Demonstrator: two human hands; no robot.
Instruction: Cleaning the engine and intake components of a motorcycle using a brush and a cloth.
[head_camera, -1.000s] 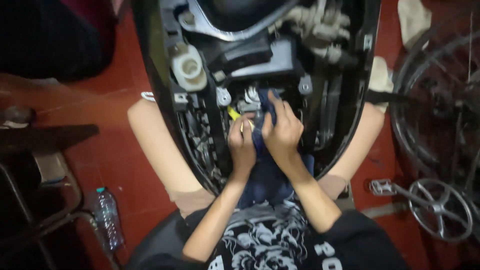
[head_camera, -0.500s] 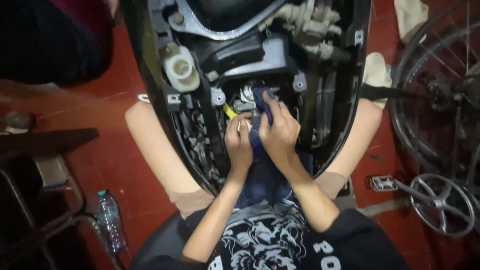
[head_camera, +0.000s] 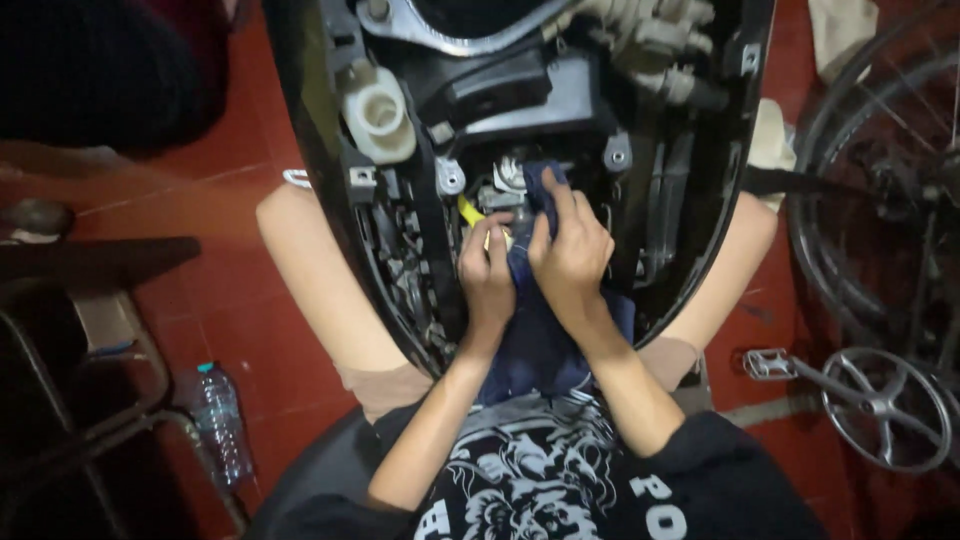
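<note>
I see both hands down inside the open black scooter body (head_camera: 330, 200), which lies between my knees on the red floor (head_camera: 230, 300). My right hand (head_camera: 572, 255) lies on a dark blue cloth (head_camera: 545, 330), fingers curled over it and pressing its far end against the metal parts in the middle of the body; the fingers are bent close, gripping the cloth's edge. The cloth trails from there back toward my lap. My left hand (head_camera: 487, 275) sits just beside the right, touching the cloth, fingers bent around a small yellow tool (head_camera: 470, 212) whose tip shows beyond them. A white cap (head_camera: 380, 112) sits far left inside the body. A water bottle (head_camera: 220, 420) stands on the floor near left, and a bicycle pedal (head_camera: 770, 365) and wheel (head_camera: 880, 200) are at the right.
</note>
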